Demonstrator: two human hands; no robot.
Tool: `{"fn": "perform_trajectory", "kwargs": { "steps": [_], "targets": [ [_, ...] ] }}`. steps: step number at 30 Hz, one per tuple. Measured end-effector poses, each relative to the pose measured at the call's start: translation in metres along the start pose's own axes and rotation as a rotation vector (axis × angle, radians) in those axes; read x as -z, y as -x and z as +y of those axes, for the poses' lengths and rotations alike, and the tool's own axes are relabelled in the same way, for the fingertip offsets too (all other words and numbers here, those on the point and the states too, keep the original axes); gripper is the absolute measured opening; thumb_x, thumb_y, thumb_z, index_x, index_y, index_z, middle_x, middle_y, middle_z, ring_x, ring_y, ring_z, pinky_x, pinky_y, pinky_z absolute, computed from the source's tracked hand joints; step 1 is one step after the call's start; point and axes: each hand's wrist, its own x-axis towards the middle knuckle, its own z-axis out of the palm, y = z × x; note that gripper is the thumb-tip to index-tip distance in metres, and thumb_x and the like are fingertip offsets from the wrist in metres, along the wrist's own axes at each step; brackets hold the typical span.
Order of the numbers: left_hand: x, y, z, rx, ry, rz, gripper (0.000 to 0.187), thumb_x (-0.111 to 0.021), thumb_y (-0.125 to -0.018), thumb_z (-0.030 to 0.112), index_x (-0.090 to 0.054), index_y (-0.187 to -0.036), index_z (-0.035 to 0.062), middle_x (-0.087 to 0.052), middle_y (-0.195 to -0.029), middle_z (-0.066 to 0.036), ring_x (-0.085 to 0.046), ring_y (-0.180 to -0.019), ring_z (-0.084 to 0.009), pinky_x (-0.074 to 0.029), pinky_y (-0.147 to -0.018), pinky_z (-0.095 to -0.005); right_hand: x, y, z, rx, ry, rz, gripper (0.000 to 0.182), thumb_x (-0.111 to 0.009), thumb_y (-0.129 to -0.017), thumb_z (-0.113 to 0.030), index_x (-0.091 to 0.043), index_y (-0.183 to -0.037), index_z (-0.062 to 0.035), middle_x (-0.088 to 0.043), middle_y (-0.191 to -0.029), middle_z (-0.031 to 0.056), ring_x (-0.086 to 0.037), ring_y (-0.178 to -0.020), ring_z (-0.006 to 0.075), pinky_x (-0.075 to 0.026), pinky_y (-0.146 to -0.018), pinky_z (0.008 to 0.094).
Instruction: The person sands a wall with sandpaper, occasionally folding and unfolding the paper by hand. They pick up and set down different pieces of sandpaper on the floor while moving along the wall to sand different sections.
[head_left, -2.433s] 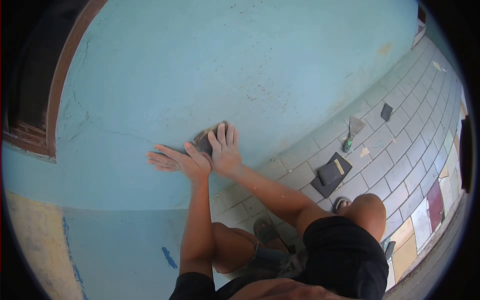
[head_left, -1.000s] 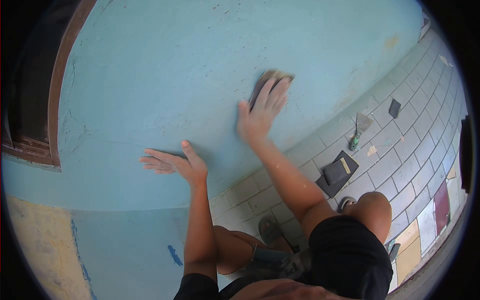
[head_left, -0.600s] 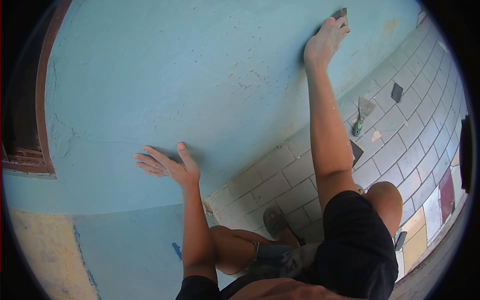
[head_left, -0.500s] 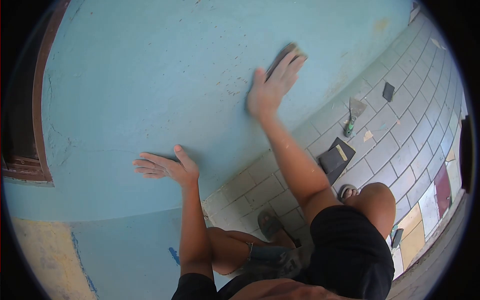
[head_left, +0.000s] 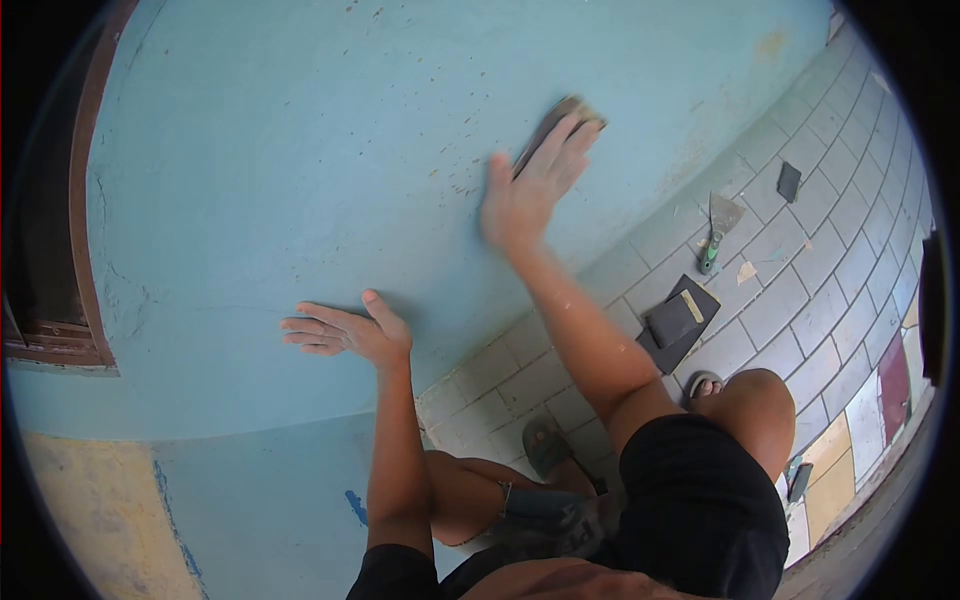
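The step in hand is abrasion of the light blue painted plaster wall (head_left: 300, 150). The right hand (head_left: 530, 190) presses a dark, flat rectangular sanding sheet (head_left: 556, 118) flat against the wall, fingers spread over its back; only the upper edge of the sheet shows beyond the fingertips. The sheet lies on the upper right part of the wall, above the band of pale tiled floor (head_left: 800, 300), in a zone of small chips and pits in the paint.

The left hand (head_left: 350, 333) holds nothing. It rests open, palm to the wall, fingers extended to the left, well apart from the right hand and lower down. It appears to serve as a brace for the crouched body.

On the floor to the right lie a green-handled metal putty scraper (head_left: 715, 232), a stack of dark sandpaper sheets with a tan strip (head_left: 675, 322) and a small dark square scrap (head_left: 789, 181). None touches either hand.

Judgement: the work is mid-stroke. The next move calls for even palm pressure, with the sheet kept flat so that no edge folds or digs in. The stroke should stay within reach, so that the braced hand need not shift. The grain condition of the sheet cannot be read from this view; it is probably still serviceable.
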Motion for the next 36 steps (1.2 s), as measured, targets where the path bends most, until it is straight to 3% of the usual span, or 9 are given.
{"fn": "perform_trajectory", "kwargs": {
  "steps": [3,6,12,15,18,21,27,31,36],
  "targets": [
    [-0.003,0.005,0.007,0.046,0.025,0.028,0.095,-0.041,-0.103,0.060,0.002,-0.163,-0.0010,0.018,-0.167,-0.029,0.020,-0.152,-0.0502,0.013,-0.113,-0.0708,-0.011,0.172,-0.006,0.214,-0.050,-0.467,0.104,-0.050,-0.099,-0.062,-0.006,-0.158,0.0107,0.005,-0.158,0.0478,0.003,-0.146,0.0676,-0.002,-0.113,0.0763],
    [0.007,-0.004,0.003,0.045,0.046,0.031,0.092,-0.040,-0.104,0.060,-0.002,-0.164,0.0018,0.015,-0.168,-0.027,0.018,-0.153,-0.0495,0.011,-0.113,-0.0709,0.003,0.155,-0.010,0.174,-0.077,-0.554,0.104,-0.050,-0.099,-0.062,-0.005,-0.158,0.0109,0.007,-0.158,0.0476,0.005,-0.146,0.0673,-0.002,-0.113,0.0761],
    [0.032,-0.014,-0.013,-0.033,-0.040,-0.059,0.086,-0.040,-0.104,0.058,-0.010,-0.165,0.0050,0.012,-0.169,-0.025,0.015,-0.154,-0.0488,0.009,-0.115,-0.0700,0.031,-0.127,-0.025,0.041,-0.099,0.026,0.088,-0.041,-0.107,-0.051,0.000,-0.161,0.0045,0.004,-0.165,0.0374,0.004,-0.154,0.0514,0.003,-0.122,0.0602],
    [0.005,-0.008,-0.006,-0.011,0.021,0.052,0.084,-0.040,-0.104,0.057,-0.013,-0.164,0.0047,0.011,-0.169,-0.026,0.013,-0.154,-0.0486,0.008,-0.116,-0.0693,0.004,-0.046,-0.011,0.060,-0.008,0.032,0.090,-0.044,-0.106,-0.051,-0.002,-0.160,0.0061,0.005,-0.164,0.0384,0.004,-0.154,0.0531,0.001,-0.120,0.0645],
    [-0.006,-0.006,-0.001,-0.081,-0.022,0.156,0.082,-0.039,-0.105,0.055,-0.014,-0.164,0.0041,0.010,-0.169,-0.026,0.012,-0.155,-0.0477,0.008,-0.117,-0.0679,-0.015,0.135,-0.008,0.253,0.000,-0.309,0.103,-0.051,-0.100,-0.058,-0.001,-0.158,0.0125,0.008,-0.159,0.0456,0.002,-0.148,0.0646,-0.005,-0.114,0.0746],
    [0.000,-0.010,-0.002,-0.062,-0.047,0.120,0.080,-0.037,-0.106,0.054,-0.013,-0.164,0.0037,0.009,-0.169,-0.026,0.013,-0.155,-0.0463,0.009,-0.117,-0.0667,0.010,0.156,-0.004,0.291,-0.050,-0.561,0.106,-0.054,-0.099,-0.058,0.001,-0.158,0.0114,0.009,-0.159,0.0457,0.003,-0.147,0.0659,-0.006,-0.114,0.0752],
    [0.012,-0.010,-0.024,-0.202,-0.148,0.051,0.080,-0.035,-0.107,0.055,-0.012,-0.164,0.0038,0.008,-0.170,-0.024,0.012,-0.156,-0.0458,0.008,-0.118,-0.0665,0.026,-0.120,-0.017,0.023,-0.039,0.077,0.098,-0.049,-0.104,-0.051,0.002,-0.157,0.0126,0.011,-0.161,0.0418,0.010,-0.151,0.0566,0.003,-0.120,0.0653],
    [0.000,-0.009,-0.011,-0.125,-0.083,0.134,0.080,-0.033,-0.107,0.055,-0.011,-0.164,0.0038,0.008,-0.170,-0.025,0.013,-0.155,-0.0467,0.008,-0.118,-0.0665,-0.008,-0.004,-0.010,0.209,-0.019,-0.009,0.103,-0.051,-0.101,-0.056,-0.001,-0.156,0.0152,0.002,-0.160,0.0456,0.003,-0.151,0.0588,-0.002,-0.119,0.0685],
    [0.006,-0.010,-0.009,-0.111,-0.076,0.104,0.081,-0.032,-0.107,0.056,-0.008,-0.165,0.0050,0.011,-0.170,-0.024,0.014,-0.156,-0.0448,0.012,-0.117,-0.0650,-0.002,0.156,-0.005,0.327,-0.046,-0.579,0.116,-0.058,-0.095,-0.063,0.002,-0.156,0.0155,0.003,-0.160,0.0455,-0.001,-0.149,0.0622,-0.007,-0.117,0.0720]
  ]
}}
